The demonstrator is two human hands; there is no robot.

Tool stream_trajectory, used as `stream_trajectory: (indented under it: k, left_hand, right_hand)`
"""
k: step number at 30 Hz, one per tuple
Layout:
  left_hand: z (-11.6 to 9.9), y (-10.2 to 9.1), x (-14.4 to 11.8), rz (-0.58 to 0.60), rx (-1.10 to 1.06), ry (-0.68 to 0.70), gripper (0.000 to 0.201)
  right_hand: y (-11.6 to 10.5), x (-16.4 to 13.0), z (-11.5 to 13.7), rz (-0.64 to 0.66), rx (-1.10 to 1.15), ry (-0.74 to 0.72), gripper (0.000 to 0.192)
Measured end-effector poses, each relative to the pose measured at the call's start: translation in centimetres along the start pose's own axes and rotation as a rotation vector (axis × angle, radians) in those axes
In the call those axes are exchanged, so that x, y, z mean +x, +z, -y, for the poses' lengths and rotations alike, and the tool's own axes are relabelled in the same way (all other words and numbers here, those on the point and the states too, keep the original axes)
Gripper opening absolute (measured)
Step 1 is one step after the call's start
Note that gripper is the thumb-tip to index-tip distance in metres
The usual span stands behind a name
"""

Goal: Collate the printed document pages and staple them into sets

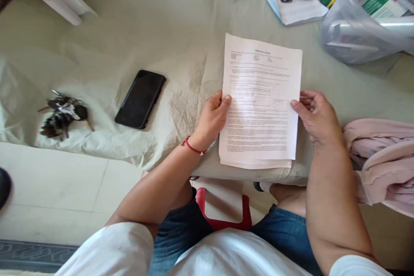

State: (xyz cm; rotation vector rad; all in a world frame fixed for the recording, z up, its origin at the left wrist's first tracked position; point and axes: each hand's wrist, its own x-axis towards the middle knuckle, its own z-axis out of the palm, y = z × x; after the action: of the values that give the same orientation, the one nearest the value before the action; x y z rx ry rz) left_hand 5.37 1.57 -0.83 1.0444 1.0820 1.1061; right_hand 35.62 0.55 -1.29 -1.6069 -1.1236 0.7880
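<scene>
Paper stack (260, 103) sits at the bed (181, 21) near edge, keys (63, 114) and phone (140, 99) well left with bare sheet between, left hand (211, 118) pinching its left edge, right hand (315, 116) curled gripping its right edge.

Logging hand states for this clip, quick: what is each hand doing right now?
Left hand: closed on the left edge of the papers.
Right hand: closed on the papers' right edge.
</scene>
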Motion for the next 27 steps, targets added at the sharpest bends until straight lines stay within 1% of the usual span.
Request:
stream_trajectory:
  k: [4,6,9,11,13,17,19,21,24,27]
  left_hand:
    - [-0.8,0.4,-0.5,0.004,-0.001,0.027,0.045]
    - [-1.3,0.7,-0.9,0.013,-0.008,0.044,0.043]
    - [-2.3,1.1,-1.5,0.059,-0.024,0.083,0.039]
    - [-3.0,1.3,-2.0,0.079,-0.019,0.123,0.04]
    - [-3.5,1.4,-2.5,0.085,-0.001,0.164,0.04]
    - [-4.1,1.5,-3.3,0.073,0.025,0.241,0.041]
    - [-4.2,1.3,-3.5,0.044,0.033,0.285,0.041]
    - [-4.4,1.1,-3.8,-0.001,0.044,0.345,0.038]
    - [-5.1,0.4,-4.2,-0.055,0.069,0.434,0.037]
    - [-5.8,-0.7,-4.6,-0.03,0.103,0.469,0.049]
  right_hand:
    - [-0.6,0.0,-0.9,0.11,0.051,0.119,0.063]
    - [-0.7,-0.1,-0.8,0.097,0.084,0.154,0.066]
    - [-0.8,-0.3,0.0,0.06,0.14,0.186,0.069]
    - [-0.9,-0.6,0.9,0.086,0.171,0.207,0.069]
    - [-0.9,-1.2,2.0,0.176,0.214,0.228,0.068]
    - [-1.0,-2.7,3.6,0.43,0.346,0.243,0.061]
    - [-0.9,-3.5,4.0,0.494,0.388,0.255,0.058]
    - [-0.6,-4.2,4.4,0.483,0.403,0.222,0.055]
    - [0.0,-5.2,5.6,0.367,0.399,0.057,0.046]
    - [0.2,-5.8,6.8,0.243,0.377,-0.092,0.049]
